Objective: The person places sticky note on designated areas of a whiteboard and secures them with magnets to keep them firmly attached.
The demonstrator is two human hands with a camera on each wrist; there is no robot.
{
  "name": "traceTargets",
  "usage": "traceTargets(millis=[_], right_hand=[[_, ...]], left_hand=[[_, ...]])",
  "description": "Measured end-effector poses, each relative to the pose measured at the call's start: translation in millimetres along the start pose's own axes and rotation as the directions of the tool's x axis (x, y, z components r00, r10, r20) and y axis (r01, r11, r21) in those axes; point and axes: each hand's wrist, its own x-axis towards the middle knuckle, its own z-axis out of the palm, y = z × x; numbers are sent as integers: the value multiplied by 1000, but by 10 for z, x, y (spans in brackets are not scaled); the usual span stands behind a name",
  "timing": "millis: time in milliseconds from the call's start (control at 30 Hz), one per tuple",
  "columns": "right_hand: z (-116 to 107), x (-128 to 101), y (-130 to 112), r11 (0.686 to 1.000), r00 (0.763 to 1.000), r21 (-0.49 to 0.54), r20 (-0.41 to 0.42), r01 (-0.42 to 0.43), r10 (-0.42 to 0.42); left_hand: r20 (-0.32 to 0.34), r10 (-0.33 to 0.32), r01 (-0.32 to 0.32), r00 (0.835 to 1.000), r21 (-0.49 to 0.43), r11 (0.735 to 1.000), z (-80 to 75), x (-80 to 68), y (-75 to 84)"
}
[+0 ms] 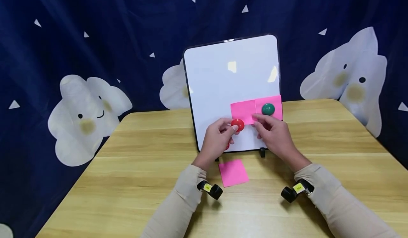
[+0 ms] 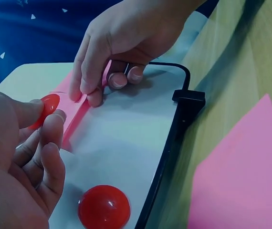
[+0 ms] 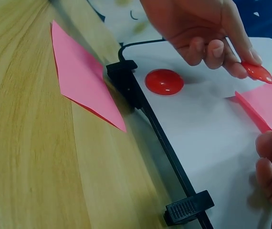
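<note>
Two hands work at the lower edge of a small whiteboard (image 1: 229,85) that stands tilted back on a wooden table (image 1: 127,181). Left hand (image 1: 216,140): thumb and fingers pinch a red magnet (image 1: 237,125), held just off the board surface at about 6 o'clock of the left pink note (image 1: 243,111). Right hand (image 1: 275,135): fingers curled, their tips pressing and pinching the lower edge of that note against the board, as the left wrist view shows. Right pink note (image 1: 275,107): lies just beside the left one, their edges meeting, and is pinned by a green magnet (image 1: 268,109) at its centre. Second red magnet (image 2: 104,207): sits on the board near the bottom frame, at 6 o'clock of the left hand, mostly hidden beneath it in the head view. Loose pink note (image 1: 233,173): lies flat on the table at 6 o'clock of the board, between the two forearms and just apart from the frame. Black foot (image 3: 188,208): clips the bottom frame to the table; another foot (image 3: 121,70) shows farther along the same edge. Upper two thirds of the board are bare white. Table surface extends wide toward 9 o'clock and 3 o'clock of the board. Backdrop: dark blue curtain (image 1: 95,36) with white cloud figures.
</note>
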Motion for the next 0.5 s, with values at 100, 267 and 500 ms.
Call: traceTargets(millis=[100,267,500], right_hand=[[2,-1,-1,1000,1000,-2,1,2,-2],[5,-4,6,1000,1000,7,9,-1,1],[4,0,-1,1000,1000,4,-11,20,-20]], left_hand=[[-11,-3,3,1000,-1,1000,-8,14,7],[-22,-6,6,1000,-4,1000,-22,40,15],[-15,-3,3,1000,-1,1000,-15,82,46]])
